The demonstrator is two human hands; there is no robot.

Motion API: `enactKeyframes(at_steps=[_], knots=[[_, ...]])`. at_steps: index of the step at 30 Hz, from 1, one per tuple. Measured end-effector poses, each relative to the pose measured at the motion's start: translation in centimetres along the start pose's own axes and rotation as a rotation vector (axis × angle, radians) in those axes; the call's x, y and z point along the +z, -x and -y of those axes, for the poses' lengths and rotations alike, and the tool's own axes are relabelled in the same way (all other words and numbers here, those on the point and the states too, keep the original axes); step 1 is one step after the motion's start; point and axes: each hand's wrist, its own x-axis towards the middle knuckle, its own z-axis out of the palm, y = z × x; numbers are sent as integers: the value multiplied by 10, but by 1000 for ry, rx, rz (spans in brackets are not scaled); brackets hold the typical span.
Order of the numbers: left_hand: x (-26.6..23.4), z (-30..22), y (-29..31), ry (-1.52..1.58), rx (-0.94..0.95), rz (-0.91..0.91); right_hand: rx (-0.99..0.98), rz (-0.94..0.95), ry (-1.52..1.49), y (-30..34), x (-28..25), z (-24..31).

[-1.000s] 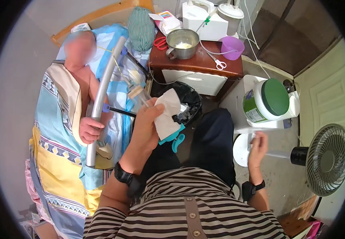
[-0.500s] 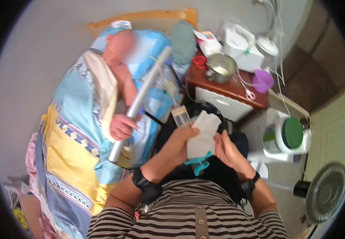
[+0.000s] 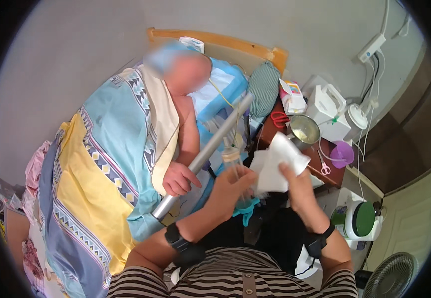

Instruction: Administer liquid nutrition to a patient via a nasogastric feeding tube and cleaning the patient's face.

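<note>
Tissue (image 3: 286,155) has moved into the right hand (image 3: 301,191); the left hand (image 3: 229,191) holds a clear syringe (image 3: 231,155). Handling tissue seems underway, needing steadiness.

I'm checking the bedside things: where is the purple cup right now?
In the head view, the purple cup is right of centre, at the right end of the brown cabinet, with the pale-handled scissors and metal pot to its left.
</note>
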Motion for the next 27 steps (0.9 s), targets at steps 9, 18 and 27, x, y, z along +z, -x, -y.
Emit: enactKeyframes(at_steps=[9,18,27], knots=[[-92,-84,41,197,396,-85,96,442,-136,-137,116,74],[-126,-76,49,443,397,-158,-25,143,872,-316,205,-44],[-135,-69,43,575,343,-135,-687,327,1241,-412,200,-151]])
